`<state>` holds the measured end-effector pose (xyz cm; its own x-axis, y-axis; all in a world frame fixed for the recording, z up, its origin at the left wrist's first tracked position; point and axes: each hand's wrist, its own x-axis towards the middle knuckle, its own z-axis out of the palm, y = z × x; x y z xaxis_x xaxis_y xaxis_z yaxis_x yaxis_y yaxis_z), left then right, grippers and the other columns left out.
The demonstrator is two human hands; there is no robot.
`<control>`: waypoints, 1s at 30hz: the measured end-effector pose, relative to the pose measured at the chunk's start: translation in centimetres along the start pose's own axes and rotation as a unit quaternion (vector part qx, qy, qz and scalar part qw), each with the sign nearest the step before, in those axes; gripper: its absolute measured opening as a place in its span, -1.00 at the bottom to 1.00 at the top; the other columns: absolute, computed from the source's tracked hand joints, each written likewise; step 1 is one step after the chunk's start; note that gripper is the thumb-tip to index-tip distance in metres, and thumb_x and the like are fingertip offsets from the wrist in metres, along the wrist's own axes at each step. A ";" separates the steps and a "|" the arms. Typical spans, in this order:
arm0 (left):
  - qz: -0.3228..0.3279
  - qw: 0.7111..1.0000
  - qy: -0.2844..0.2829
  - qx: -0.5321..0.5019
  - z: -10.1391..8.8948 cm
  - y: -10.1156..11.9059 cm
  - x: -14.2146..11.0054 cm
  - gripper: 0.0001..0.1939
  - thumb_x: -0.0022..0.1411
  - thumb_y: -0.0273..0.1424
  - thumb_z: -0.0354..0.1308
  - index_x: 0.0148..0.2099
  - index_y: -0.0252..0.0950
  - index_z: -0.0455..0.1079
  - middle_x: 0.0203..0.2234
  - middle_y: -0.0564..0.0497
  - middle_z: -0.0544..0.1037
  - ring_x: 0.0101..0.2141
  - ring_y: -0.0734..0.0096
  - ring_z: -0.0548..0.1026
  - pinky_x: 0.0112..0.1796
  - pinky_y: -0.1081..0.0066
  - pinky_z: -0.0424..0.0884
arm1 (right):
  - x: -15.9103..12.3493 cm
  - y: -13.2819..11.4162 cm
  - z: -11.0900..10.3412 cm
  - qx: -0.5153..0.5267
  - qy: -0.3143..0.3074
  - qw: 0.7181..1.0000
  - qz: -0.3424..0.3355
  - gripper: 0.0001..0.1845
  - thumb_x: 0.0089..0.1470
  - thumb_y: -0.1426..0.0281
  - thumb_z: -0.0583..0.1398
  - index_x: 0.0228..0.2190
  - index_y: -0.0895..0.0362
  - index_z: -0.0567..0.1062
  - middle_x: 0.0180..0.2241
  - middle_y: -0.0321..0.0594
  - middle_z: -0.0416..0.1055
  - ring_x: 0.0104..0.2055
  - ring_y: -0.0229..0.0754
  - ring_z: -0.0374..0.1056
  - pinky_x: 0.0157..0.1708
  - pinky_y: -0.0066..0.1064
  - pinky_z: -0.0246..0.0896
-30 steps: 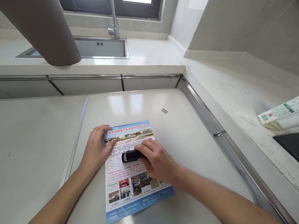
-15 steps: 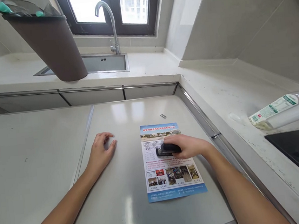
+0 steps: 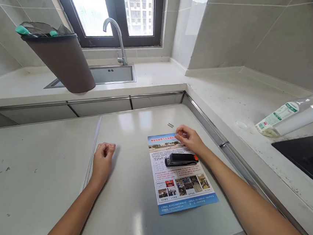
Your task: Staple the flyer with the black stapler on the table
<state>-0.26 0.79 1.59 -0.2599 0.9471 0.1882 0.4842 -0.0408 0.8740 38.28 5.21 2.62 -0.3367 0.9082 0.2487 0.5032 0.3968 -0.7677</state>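
Note:
A printed flyer (image 3: 183, 190) lies flat on the grey table (image 3: 132, 208). A black stapler (image 3: 181, 159) with an orange end rests across the flyer's middle. My right hand (image 3: 189, 139) hovers at the flyer's top right corner, just beyond the stapler and apart from it. Its fingers are bent with thumb and forefinger pinched together; what they hold, if anything, I cannot make out. My left hand (image 3: 103, 159) rests on the bare table left of the flyer, its fingers curled under, holding nothing. A small strip of staples (image 3: 170, 125) lies just beyond my right hand.
A raised white counter wraps around the back and right, with a sink (image 3: 113, 74) and tap (image 3: 115, 32) under the window. A brown bin (image 3: 62, 56) stands on the counter's left. A plastic-wrapped roll (image 3: 292, 117) and a black hob (image 3: 312, 161) lie at right.
My right hand slid the flyer and stapler rightward, then let go of the stapler and moved up to the flyer's top corner. My left hand came off the flyer and curled its fingers.

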 end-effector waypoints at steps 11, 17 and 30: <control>-0.090 0.860 -0.204 -0.459 -6.4 -3.1 3.9 -0.35 0.30 -0.22 0.15 -0.58 -0.27 -0.25 -0.64 0.14 -0.22 -0.64 0.52 -0.11 -0.63 0.39 -0.05 | 1.2 1.8 1.0 -0.149 0.115 0.981 -0.040 -0.76 0.34 0.23 0.09 -0.20 0.06 0.50 -0.16 -0.10 0.40 -0.06 0.00 0.33 0.01 -0.14 0.28; -0.063 0.880 -0.138 -0.450 -9.5 -4.5 5.2 -0.46 0.38 -0.37 0.00 -0.54 -0.30 -0.25 -0.59 0.11 -0.24 -0.61 0.52 -0.08 -0.58 0.43 -0.01 | 1.0 2.2 1.5 -0.192 0.043 0.979 -0.056 -0.70 0.34 0.23 0.09 0.00 0.06 0.47 0.03 -0.05 0.35 0.11 0.05 0.27 0.14 -0.05 0.24; -0.093 0.852 -0.149 -0.493 -9.3 -5.8 6.1 -0.39 0.30 -0.29 0.14 -0.60 -0.26 -0.20 -0.69 0.18 -0.20 -0.69 0.54 -0.12 -0.68 0.47 -0.02 | 1.3 4.1 2.4 -0.294 -0.084 0.951 -0.036 -0.11 0.29 -0.10 0.03 0.42 0.11 -0.05 0.46 -0.02 -0.14 0.50 0.08 -0.23 0.45 0.08 -0.28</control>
<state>-12.44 3.85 1.84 0.0394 0.9992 0.0116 -0.5181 0.0105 0.8553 38.00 7.71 -1.66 -0.4850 0.8612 0.1518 0.8156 0.5081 -0.2768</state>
